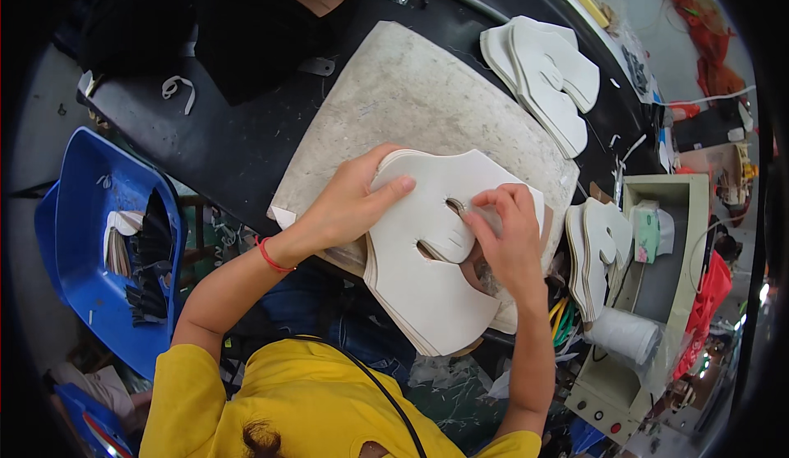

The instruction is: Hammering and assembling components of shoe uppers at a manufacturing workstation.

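A thick stack of white cut pieces (427,281), each with a curved outline and a slot in the middle, lies on a worn grey board (411,96). My left hand (353,203) rests flat on the stack's left edge, with the thumb on the top piece. A red band circles that wrist. At the slot of the top piece, my right hand (505,232) pinches the tongue-like flap between its fingertips. Both forearms come up from the lower edge, out of yellow sleeves.
Two more stacks of white pieces lie nearby, one at the back right (546,76), one at the right (600,248). A blue bin (82,211) with dark and pale pieces stands left. A grey box (666,277) and a white roll (625,335) sit right. Dark material (246,30) lies at the back.
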### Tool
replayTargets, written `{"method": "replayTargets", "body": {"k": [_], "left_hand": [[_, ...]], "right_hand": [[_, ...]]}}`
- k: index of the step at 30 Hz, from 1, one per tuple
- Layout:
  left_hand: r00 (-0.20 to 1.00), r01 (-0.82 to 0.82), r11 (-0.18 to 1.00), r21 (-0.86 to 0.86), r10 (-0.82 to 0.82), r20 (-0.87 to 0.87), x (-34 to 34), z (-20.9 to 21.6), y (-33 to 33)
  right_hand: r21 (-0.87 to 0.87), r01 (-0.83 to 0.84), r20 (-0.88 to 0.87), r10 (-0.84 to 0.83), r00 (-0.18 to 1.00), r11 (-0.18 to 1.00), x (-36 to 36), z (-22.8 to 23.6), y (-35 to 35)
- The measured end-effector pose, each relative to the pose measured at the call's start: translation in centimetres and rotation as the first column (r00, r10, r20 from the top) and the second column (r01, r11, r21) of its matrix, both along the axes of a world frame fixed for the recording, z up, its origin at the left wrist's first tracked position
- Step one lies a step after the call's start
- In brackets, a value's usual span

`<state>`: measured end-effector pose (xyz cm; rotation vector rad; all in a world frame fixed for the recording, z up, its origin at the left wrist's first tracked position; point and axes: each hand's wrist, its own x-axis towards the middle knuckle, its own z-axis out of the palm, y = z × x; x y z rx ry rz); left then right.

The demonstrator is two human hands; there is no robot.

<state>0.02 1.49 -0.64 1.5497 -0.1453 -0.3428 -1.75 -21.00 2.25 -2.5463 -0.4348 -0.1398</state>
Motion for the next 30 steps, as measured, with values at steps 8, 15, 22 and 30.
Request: {"method": "replayTargets", "body": {"k": [8,15,22,30], "left_hand": [[0.999,-0.043,0.998,-0.043,0.043,0.011,-0.1,-0.3,0.0],[0.999,-0.013,0.999,-0.030,0.011,-0.038,0.1,0.3,0.2],[0.999,-0.047,0.998,0.040,0.046,0.013,-0.2,0.1,0.0],[0.998,-0.014,1.000,-0.024,0.013,-0.054,-0.1,0.2,-0.1]], "right_hand": [[0.150,0.117,-0.127,-0.098,0.987,0.982,-2.2,-1.7,-0.3],[-0.066,0.748,-0.305,-0.727,0.615,0.660,-14.7,0.5,-13.7],[-0.114,0.665,0.101,-0.657,0.747,0.739,-12.9,4.2,-8.0],[0.094,0.016,-0.149,-0.002,0.989,0.995,-3.8,0.7,4.8]]}}
